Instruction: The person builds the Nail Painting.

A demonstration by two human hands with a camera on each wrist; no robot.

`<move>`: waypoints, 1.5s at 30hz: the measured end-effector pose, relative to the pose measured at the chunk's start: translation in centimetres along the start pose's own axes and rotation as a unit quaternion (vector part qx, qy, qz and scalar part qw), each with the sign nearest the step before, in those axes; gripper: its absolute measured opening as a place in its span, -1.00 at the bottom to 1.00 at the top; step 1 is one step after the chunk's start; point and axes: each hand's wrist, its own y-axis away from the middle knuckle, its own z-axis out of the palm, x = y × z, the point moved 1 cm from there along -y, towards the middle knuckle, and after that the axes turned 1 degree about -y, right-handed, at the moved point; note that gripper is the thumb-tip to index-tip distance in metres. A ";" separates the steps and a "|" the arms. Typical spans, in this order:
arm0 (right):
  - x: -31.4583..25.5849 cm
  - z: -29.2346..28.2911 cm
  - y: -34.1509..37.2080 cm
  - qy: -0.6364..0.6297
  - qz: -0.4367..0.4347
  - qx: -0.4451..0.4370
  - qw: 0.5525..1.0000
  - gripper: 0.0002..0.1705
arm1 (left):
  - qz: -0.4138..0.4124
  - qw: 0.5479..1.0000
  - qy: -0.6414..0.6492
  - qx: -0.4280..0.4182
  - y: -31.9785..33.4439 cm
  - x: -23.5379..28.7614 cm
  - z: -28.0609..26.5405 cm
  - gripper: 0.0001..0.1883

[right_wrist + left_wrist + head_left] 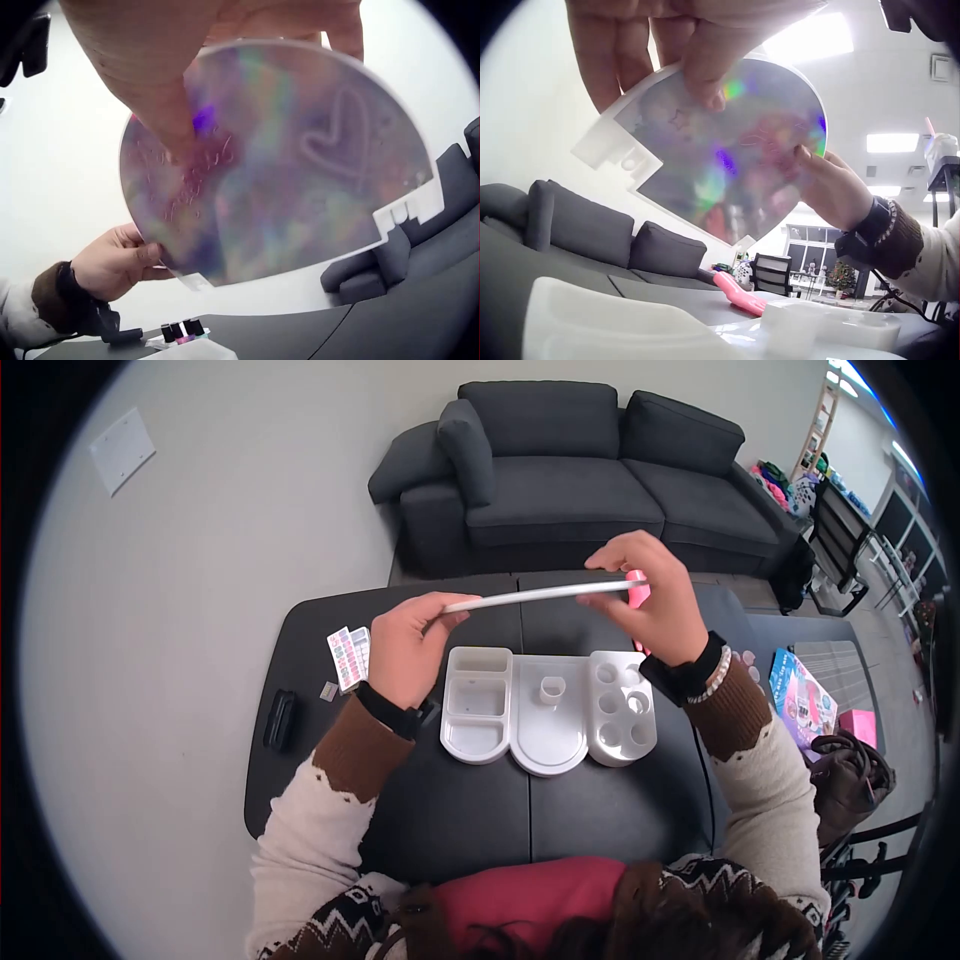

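Note:
A flat rounded panel (545,595) is held up edge-on above the table between both hands. In the left wrist view its shiny rainbow face (757,165) has a white rim and a notched tab; the right wrist view shows a heart outline and raised script on that face (292,202). My left hand (408,645) pinches one end, thumb on the shiny face. The other end is pinched by my right hand (655,600). Below stands a white tray set (548,745) with compartments, a small cup (551,690) and a section of round holes (622,710).
Sticker sheets (345,660) and a black case (281,720) lie on the table's left side. A pink object (739,294) is behind the trays. To the right are a colourful package (800,695), a pink box (858,727) and a dark bag (850,780). A grey sofa (560,490) stands beyond.

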 end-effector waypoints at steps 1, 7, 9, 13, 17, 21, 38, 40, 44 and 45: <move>-0.2 0.1 0.2 0.000 0.000 0.000 1.000 -0.67 | 0.047 0.999 0.008 0.007 0.3 0.3 0.3 -0.77; 1.0 1.0 1.5 0.195 0.005 0.019 0.981 -0.67 | 0.133 0.991 -0.009 0.032 0.6 0.7 1.4 -0.72; 1.6 1.1 1.8 0.193 0.022 0.024 0.981 -0.67 | 0.149 0.988 -0.024 0.038 0.6 0.5 1.5 -0.70; 3.9 0.3 3.0 0.110 0.094 -0.032 0.989 -0.72 | 0.111 0.994 -0.004 0.019 0.1 -0.3 1.2 -0.76; 4.2 -1.2 4.3 0.049 0.173 -0.095 0.979 -0.81 | 0.061 0.998 0.027 -0.005 -0.6 -1.5 0.7 -0.80; 3.5 -2.0 5.1 0.032 0.340 -0.161 0.926 -0.77 | 0.028 0.995 0.076 -0.060 -1.5 -3.4 1.2 -0.80; 4.1 -1.3 7.3 0.059 0.300 -0.227 0.925 -0.70 | -0.041 0.982 0.045 -0.180 -2.6 -6.2 2.5 -0.78; 4.3 -1.1 7.4 0.052 0.305 -0.228 0.923 -0.71 | -0.067 0.979 0.037 -0.188 -2.2 -5.3 2.1 -0.78; 4.4 -0.8 7.2 0.076 0.301 -0.239 0.920 -0.71 | -0.085 0.974 0.045 -0.207 -2.0 -5.8 1.9 -0.77; 4.3 -0.8 7.2 0.083 0.297 -0.239 0.921 -0.71 | -0.087 0.973 0.046 -0.208 -2.0 -6.3 2.0 -0.77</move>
